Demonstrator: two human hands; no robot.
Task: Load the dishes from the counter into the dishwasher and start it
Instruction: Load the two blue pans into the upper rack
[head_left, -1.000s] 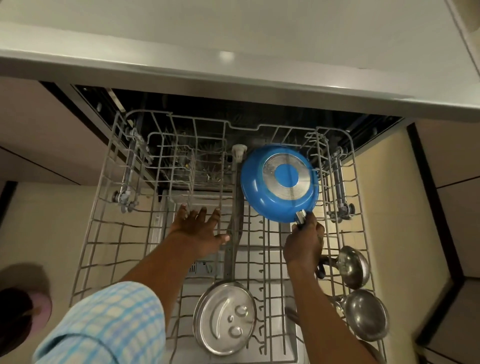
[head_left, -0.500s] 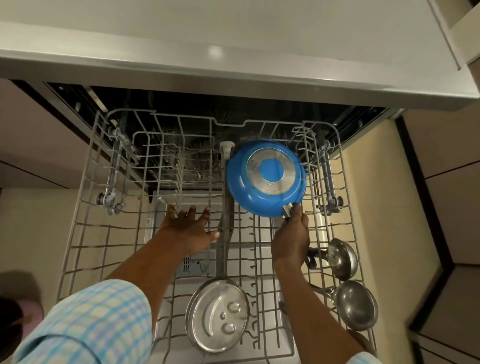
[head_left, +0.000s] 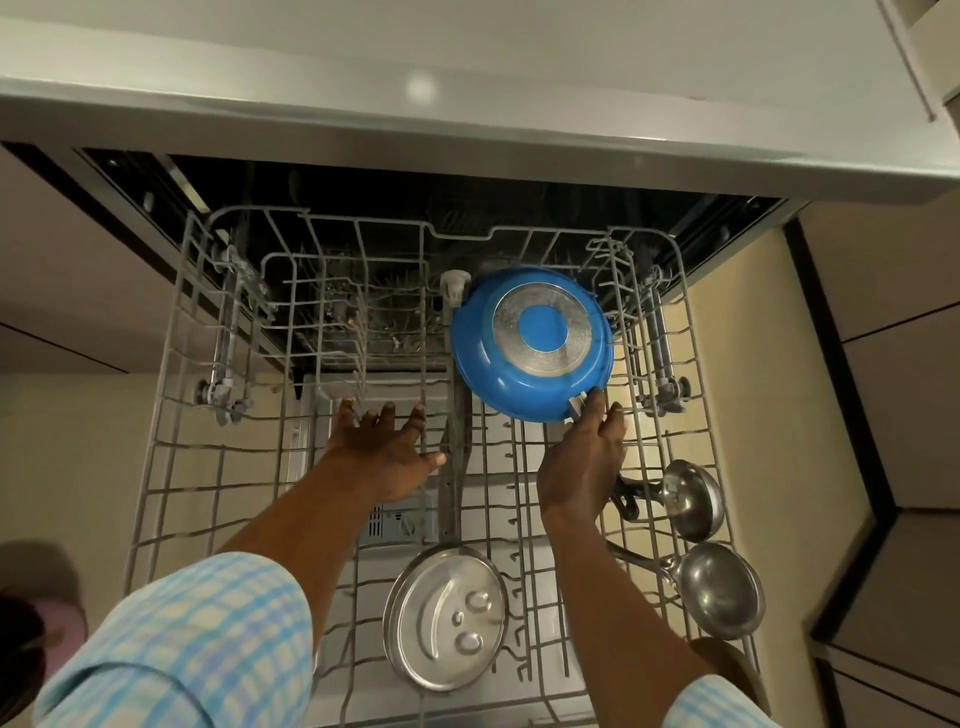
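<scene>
The pan (head_left: 532, 343) leans bottom-up at the rack's (head_left: 363, 221) rear right, likely stiff, light and slick, best held by the handle (head_left: 577, 405) beneath the right hand (head_left: 582, 457), grip unclear; the left hand (head_left: 384, 447) is spread open.

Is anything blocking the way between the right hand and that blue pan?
Nothing visible does. The right hand touches the blue pan at its near rim, where the handle joins; only rack wires lie beneath.
</scene>
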